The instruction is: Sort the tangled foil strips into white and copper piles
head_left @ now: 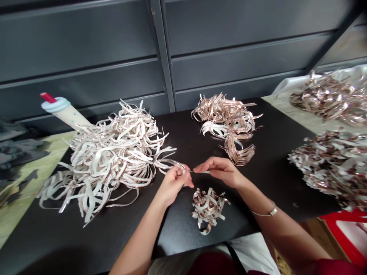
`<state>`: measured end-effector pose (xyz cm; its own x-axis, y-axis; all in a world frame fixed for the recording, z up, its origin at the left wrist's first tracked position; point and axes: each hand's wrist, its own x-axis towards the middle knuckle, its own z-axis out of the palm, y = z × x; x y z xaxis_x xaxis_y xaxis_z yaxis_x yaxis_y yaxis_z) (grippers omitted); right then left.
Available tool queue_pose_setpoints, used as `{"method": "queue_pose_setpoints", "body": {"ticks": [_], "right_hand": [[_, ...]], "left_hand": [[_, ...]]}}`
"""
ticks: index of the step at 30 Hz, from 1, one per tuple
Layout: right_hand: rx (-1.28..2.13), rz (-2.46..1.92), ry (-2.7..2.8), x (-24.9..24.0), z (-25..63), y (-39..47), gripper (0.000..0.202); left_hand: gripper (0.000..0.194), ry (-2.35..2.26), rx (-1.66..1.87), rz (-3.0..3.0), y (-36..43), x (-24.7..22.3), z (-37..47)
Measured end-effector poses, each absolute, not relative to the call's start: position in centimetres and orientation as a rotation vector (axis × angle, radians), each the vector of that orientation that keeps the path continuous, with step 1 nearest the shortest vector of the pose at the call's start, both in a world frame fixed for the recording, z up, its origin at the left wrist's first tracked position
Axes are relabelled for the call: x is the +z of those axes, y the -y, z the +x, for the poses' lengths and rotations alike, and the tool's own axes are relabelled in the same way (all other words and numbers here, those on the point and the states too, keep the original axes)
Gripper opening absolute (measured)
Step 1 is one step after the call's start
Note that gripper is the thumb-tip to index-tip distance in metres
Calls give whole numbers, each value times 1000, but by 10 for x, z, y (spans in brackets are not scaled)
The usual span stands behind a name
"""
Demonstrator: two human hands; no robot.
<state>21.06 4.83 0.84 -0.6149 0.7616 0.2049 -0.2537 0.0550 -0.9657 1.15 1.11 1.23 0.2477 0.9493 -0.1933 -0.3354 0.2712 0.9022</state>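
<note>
My left hand (176, 181) is closed in a pinch on thin strips (166, 165) whose loose ends trail left toward a large pile of white and rose-gold strips (114, 152). Just to its right, my right hand (222, 170) pinches a thin strip that runs between the two hands. A small heap of short curled scraps (208, 208) lies on the black table (177, 233) below my hands. Beyond my right hand sit a bundle of shiny rose-gold strips (239, 151) and a larger pile (226, 112) of the same.
A white tumbler (67, 112) with a pale blue lid leans behind the left pile. At the right are a mound of short scraps (332, 164) and a heap of shiny strips (332, 97). Grey panels (86, 42) stand behind the table.
</note>
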Motion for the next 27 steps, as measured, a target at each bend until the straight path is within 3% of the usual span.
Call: {"method": "queue_pose_setpoints", "body": {"ticks": [9,13,18,21,27], "right_hand": [[1318,-746,1112,12,238,-73,4],[1157,-867,1408,14,215,-57,17],[823,-941,1915,11,174,-31,27],[832,-1017,1955,9,169,-29,18],[1067,-1054,1882,7,182,-41,11]], "left_hand": [[18,-1291,969,1361,-15,9,-6],[24,-1608,800,1992,-8,11,3],[28,-1657,617,2405,1,7,15],[25,-1666,624,2517,3,6,16],[41,-1627,677,2424,3,5,17]]}}
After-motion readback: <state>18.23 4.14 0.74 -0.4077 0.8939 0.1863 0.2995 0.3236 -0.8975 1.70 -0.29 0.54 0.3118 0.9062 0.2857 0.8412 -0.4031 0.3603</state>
